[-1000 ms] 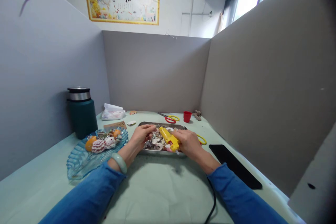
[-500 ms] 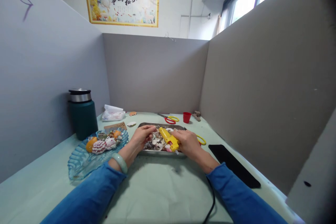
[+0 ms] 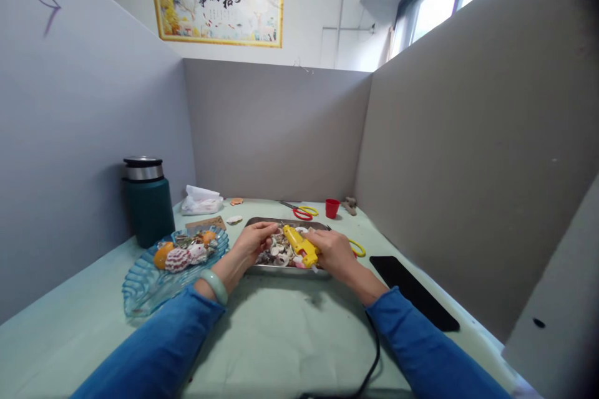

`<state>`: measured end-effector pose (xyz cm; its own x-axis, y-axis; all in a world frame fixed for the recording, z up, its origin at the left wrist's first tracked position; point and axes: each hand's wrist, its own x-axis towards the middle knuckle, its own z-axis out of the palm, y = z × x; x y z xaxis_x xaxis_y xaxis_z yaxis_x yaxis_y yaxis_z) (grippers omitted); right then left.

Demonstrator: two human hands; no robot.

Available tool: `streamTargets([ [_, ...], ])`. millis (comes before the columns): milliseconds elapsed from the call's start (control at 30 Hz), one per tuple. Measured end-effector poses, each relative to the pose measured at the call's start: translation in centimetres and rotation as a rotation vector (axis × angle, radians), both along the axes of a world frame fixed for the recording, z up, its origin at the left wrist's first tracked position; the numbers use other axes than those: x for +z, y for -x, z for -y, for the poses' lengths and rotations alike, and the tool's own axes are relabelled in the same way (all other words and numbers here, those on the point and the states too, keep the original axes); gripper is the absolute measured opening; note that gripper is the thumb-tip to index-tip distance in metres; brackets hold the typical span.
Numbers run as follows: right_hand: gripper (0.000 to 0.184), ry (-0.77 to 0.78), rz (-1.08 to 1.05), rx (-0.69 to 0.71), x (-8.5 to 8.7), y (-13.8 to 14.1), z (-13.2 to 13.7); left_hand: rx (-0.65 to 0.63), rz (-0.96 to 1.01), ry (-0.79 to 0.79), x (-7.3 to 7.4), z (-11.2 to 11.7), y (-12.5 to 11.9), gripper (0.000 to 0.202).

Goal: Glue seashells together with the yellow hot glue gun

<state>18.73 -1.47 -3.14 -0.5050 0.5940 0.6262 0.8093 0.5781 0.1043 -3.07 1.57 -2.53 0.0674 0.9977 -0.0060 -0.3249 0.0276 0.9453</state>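
In my right hand (image 3: 334,252) is a yellow glue gun (image 3: 299,245), its nozzle end pointing up and left toward my other hand. A black cord (image 3: 374,355) runs below my right sleeve. My left hand (image 3: 255,241), with a pale green bangle at the wrist, is closed in a pinch; whatever its fingertips hold is too small to make out. Both hands hover above a metal tray (image 3: 290,272) filled with small shells (image 3: 279,253). The glue gun's tip is close to my left fingertips.
Left stands a blue glass dish (image 3: 145,290) with shells, beside a dark green flask (image 3: 150,209). Behind the tray are scissors (image 3: 302,212) and a red cup (image 3: 332,207). Yellow-handled scissors (image 3: 358,248) and a black flat object (image 3: 414,293) lie right. Grey partitions enclose the table.
The hands and glue gun keep nearly the same pose over the tray. The camera view has shifted slightly, and more of the cord shows at the bottom.
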Motion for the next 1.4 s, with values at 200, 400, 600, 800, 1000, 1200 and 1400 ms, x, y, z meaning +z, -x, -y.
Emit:
streamTargets([
  [200,0.022,0.003,0.004,0.013,-0.08,-0.06,-0.06,0.015,0.000,0.005,0.13,0.09,-0.03,0.013],
  [400,0.021,0.001,0.007,0.008,-0.01,-0.05,0.00,0.020,0.014,0.016,0.06,-0.05,0.00,0.013],
  [600,0.024,-0.010,0.009,-0.011,-0.10,-0.05,-0.01,0.014,0.017,0.013,-0.10,-0.27,0.05,0.014],
  [800,0.020,-0.007,0.019,0.006,-0.09,-0.04,0.03,0.022,0.015,0.017,-0.01,-0.13,0.01,0.013],
  [1000,0.022,-0.017,0.015,0.033,-0.08,-0.02,0.05,0.026,0.031,0.026,0.23,0.01,-0.01,0.014],
  [1200,0.026,-0.026,0.002,0.027,-0.20,-0.01,0.04,0.023,0.053,0.025,0.15,-0.17,0.13,0.014],
  [1400,0.031,-0.017,-0.042,0.034,-0.42,-0.13,-0.08,0.001,0.061,0.019,-0.16,-0.39,0.27,0.016],
])
